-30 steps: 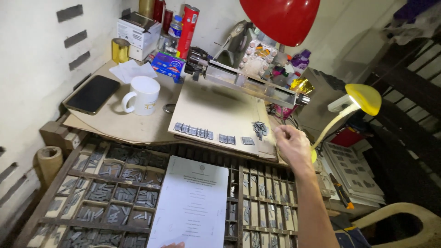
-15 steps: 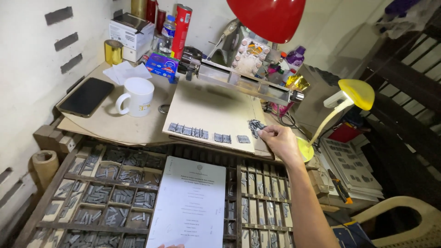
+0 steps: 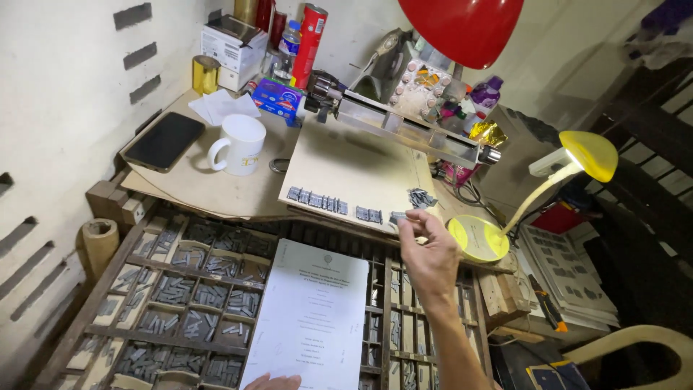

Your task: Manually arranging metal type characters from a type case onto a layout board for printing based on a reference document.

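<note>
My right hand (image 3: 427, 254) reaches over the type case to the front edge of a tan board (image 3: 361, 162). Its thumb and forefinger pinch a small grey metal type piece (image 3: 397, 217) at the right end of a row of type pieces (image 3: 317, 201) lying on the board. A small heap of loose type (image 3: 421, 197) lies just beyond the fingers. Only a sliver of my left hand (image 3: 271, 382) shows at the bottom edge, touching the lower end of a printed white sheet (image 3: 312, 310) that lies across the wooden type case (image 3: 173, 289).
A white mug (image 3: 240, 144), a black phone (image 3: 164, 141) and a blue box (image 3: 278, 97) sit on the desk at the left. A metal bar tool (image 3: 404, 130) lies behind the board. A yellow desk lamp (image 3: 505, 224) stands right of my hand, and a red lampshade (image 3: 462, 25) hangs above.
My right hand has drawn back from the loose type heap toward me and to the end of the type row. The view has shifted slightly.
</note>
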